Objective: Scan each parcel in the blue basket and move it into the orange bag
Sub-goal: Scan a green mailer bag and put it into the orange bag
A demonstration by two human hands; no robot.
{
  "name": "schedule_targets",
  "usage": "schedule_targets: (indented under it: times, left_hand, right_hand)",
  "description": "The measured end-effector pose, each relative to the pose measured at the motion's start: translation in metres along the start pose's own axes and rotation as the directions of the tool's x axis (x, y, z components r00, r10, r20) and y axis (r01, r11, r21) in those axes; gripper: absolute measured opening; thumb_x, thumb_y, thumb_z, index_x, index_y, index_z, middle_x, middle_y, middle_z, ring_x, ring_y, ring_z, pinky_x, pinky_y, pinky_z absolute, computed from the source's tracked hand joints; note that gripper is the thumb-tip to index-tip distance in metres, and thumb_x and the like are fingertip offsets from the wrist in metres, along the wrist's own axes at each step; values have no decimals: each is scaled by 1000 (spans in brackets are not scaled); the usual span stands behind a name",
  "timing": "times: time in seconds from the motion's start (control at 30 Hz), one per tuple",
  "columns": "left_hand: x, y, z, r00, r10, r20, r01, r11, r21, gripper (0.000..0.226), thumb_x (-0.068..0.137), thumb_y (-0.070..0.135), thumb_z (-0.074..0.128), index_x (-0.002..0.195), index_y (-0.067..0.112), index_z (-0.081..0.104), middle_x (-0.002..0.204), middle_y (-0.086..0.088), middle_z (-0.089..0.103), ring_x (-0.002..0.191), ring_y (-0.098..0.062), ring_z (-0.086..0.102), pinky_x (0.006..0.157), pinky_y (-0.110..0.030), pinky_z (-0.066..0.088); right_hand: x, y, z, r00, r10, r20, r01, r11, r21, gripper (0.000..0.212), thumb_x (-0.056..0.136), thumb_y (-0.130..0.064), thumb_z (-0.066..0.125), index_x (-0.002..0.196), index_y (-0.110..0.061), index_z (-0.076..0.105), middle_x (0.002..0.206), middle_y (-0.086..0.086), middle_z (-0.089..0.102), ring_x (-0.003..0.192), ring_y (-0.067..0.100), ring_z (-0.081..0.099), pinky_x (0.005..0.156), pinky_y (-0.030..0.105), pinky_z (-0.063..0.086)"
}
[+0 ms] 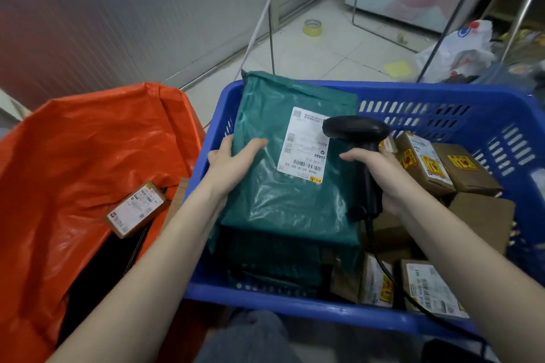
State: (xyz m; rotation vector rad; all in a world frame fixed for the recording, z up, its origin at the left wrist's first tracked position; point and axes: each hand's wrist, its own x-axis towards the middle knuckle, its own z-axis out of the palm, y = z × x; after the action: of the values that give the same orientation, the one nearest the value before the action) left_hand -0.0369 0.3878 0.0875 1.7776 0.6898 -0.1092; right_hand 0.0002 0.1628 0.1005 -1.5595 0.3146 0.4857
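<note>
In the near foreground, a blue basket [309, 308] sat just ahead of the person's knee [253, 336]. Small cardboard parcels [424, 289] with yellow stickers lay in its near right corner; more boxes [436, 165] lay along its right side. Left hand [233, 162]: grip closed around the left edge of a green poly-mailer parcel [289, 185], thumb on top, fingers under. Parcel was held tilted above the basket contents, its far end above the rim, white shipping label [303, 147] facing up. Right hand [380, 177]: grip curled round the handle of a black barcode scanner [356, 132], head pointing left over the label's upper right corner; cord trailed down across the boxes. Another dark green mailer [280, 262] lay beneath. Orange bag [88, 138] stood open just left of the basket, touching it, with one labelled cardboard box [135, 209] inside. Farther off on the tiled floor [324, 50]: yellow tape roll [313, 28], yellow sheet [398, 69], white plastic bag [460, 50].
</note>
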Motion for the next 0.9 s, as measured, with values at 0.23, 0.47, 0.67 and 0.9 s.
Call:
schedule_targets:
  times: [0.23, 0.47, 0.67, 0.9]
  left_hand:
    - [-36, 60, -9, 972, 131, 194, -100, 982, -160, 51, 81, 55, 63, 125, 38, 45, 108, 13, 68, 90, -5, 69, 75, -26, 50]
    - [-82, 97, 6, 955, 179, 234, -126, 966, -227, 78, 62, 74, 68, 125, 28, 61, 116, 7, 69, 100, -13, 69, 89, -31, 51]
    - [-100, 115, 16, 950, 208, 232, -157, 962, -221, 88, 45, 82, 74, 122, 43, 58, 129, 1, 60, 103, -21, 68, 92, -40, 53]
    - [-114, 108, 30, 936, 229, 267, -166, 957, -240, 72, 63, 65, 74, 120, 33, 45, 118, 1, 64, 95, -14, 70, 79, -34, 57]
  right_hand:
    - [-58, -73, -37, 985, -149, -84, 150, 989, 9, 17, 83, -16, 64, 99, -12, 64, 70, 2, 64, 59, 15, 63, 55, 24, 47]
    - [-111, -120, -75, 967, -247, -65, 243, 968, -65, 29, 82, -18, 64, 109, -10, 64, 86, 7, 67, 75, 23, 65, 64, 30, 50]
    - [-140, -120, -94, 962, -269, -41, 266, 962, -67, 14, 84, -18, 62, 97, -14, 63, 72, 0, 65, 64, 15, 64, 61, 27, 50]
    - [-145, -89, -109, 958, -254, -129, 258, 966, 10, 4, 83, -14, 63, 86, -16, 62, 63, -3, 62, 59, 13, 61, 54, 24, 45]
